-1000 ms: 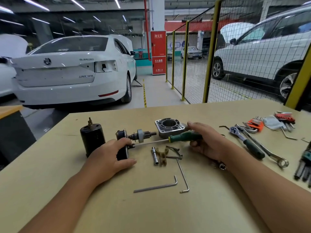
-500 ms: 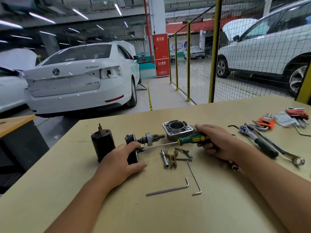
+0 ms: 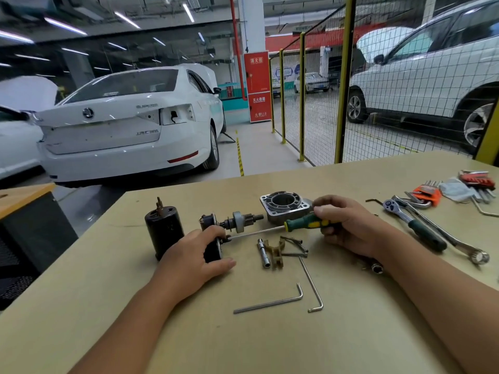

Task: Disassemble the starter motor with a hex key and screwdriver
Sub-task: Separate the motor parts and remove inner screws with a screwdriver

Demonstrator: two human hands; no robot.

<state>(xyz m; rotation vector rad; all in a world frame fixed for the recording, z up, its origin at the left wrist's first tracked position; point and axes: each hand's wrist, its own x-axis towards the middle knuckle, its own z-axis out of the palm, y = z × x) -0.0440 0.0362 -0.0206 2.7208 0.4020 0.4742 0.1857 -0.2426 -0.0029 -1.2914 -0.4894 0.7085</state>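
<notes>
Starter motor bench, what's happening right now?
A person is partway through stripping the starter motor. The left hand grips the black end plate of the shaft assembly, while the right hand holds a green-handled screwdriver with its tip at that plate. The black motor body stands to the left, the aluminium housing lies behind the screwdriver, and two hex keys lie unused on the table.
</notes>
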